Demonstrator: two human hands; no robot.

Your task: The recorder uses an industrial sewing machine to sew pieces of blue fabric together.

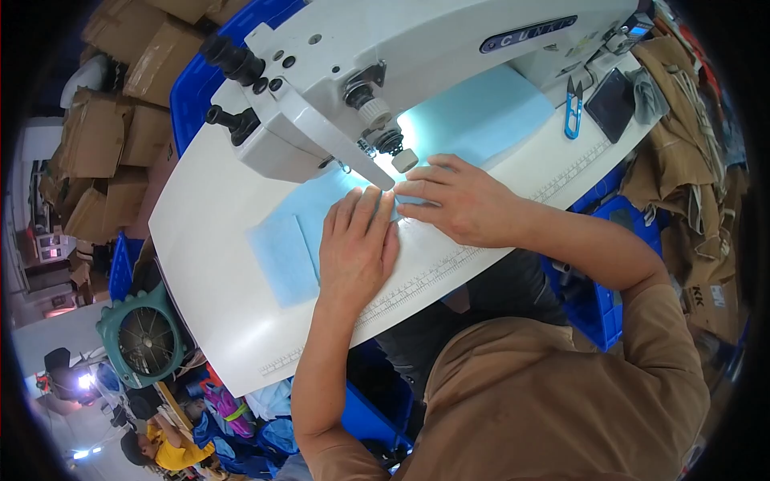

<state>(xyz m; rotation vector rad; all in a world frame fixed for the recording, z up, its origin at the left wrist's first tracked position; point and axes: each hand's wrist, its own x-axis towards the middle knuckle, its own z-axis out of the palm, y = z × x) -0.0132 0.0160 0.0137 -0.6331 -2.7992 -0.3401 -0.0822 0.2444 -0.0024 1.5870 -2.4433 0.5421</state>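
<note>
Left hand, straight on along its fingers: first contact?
Left hand: probably the sewing machine's slanting white bar, just ahead. Depth is unclear; it may instead slide underneath, along the light-blue fabric.

Left grip (pixel 355 244), right grip (pixel 467 202) — both touch blue fabric (pixel 277 258).

Cardboard boxes (pixel 96 132) crowd the left (stacked high); a white light (pixel 84 381) glows near a green fan (pixel 147 341).
</note>
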